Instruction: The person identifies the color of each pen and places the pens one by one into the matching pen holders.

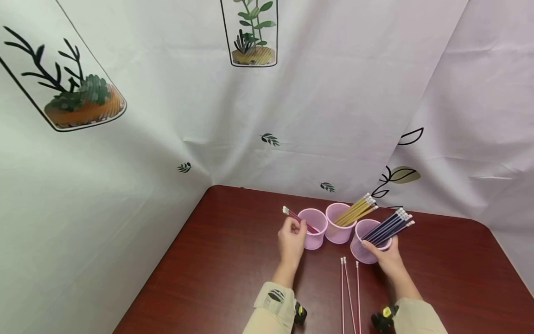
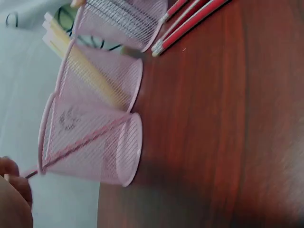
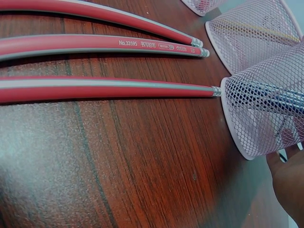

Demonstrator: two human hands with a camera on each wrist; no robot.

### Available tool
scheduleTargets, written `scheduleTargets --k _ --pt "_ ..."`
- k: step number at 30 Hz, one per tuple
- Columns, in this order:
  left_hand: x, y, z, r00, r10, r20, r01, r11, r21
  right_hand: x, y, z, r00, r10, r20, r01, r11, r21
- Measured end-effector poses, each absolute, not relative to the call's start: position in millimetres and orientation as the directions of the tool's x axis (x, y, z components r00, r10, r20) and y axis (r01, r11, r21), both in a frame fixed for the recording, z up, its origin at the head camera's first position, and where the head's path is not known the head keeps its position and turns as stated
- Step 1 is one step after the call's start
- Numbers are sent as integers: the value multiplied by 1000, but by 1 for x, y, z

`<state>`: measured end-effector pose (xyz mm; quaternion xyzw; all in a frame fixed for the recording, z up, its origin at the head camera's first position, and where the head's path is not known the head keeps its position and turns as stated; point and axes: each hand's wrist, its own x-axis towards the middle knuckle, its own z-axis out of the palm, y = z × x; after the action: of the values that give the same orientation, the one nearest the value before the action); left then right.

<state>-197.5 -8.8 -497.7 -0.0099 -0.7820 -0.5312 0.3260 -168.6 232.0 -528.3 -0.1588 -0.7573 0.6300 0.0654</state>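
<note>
Three pink mesh pencil cups stand together on the table. My left hand (image 1: 292,237) is at the rim of the left cup (image 1: 314,240), its curled fingers pinching a few red pencils (image 1: 293,215) that slant into that cup. In the left wrist view, a red pencil (image 2: 85,141) shows through the mesh, running down from the fingertips. My right hand (image 1: 391,260) grips the right cup (image 1: 360,251), thumb at the rim. Several dark blue pencils (image 1: 387,228) lean in it. The middle cup (image 1: 337,235) holds several yellow pencils (image 1: 354,212).
Three red pencils (image 3: 114,90) lie on the brown table (image 1: 233,260) in front of the cups, eraser ends toward them. A white printed cloth (image 1: 325,111) hangs behind the table and along its left side.
</note>
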Motion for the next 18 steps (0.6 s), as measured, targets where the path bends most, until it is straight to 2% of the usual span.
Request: scheduleTargets --k 3,5,7,11,15,18 --pt "-191 3 -502 -738 -208 642 417 608 676 -169 232 -528 -941 322 -102 156 146 -977" --pt "-186 11 -507 -746 -107 657 421 688 590 -169 232 -528 -941 322 -101 156 148 -977" --pt "-180 18 -513 -791 -8 612 408 739 537 -169 232 -528 -941 324 -96 151 150 -977" --pt "-171 31 -524 -885 157 437 372 803 465 -169 232 -530 -941 329 -85 139 147 -979" --pt "-164 42 -533 -923 258 284 356 853 382 -169 232 -531 -943 325 -71 122 139 -983" --pt "-160 48 -537 -928 294 230 358 876 323 -170 232 -531 -944 326 -61 111 137 -984"
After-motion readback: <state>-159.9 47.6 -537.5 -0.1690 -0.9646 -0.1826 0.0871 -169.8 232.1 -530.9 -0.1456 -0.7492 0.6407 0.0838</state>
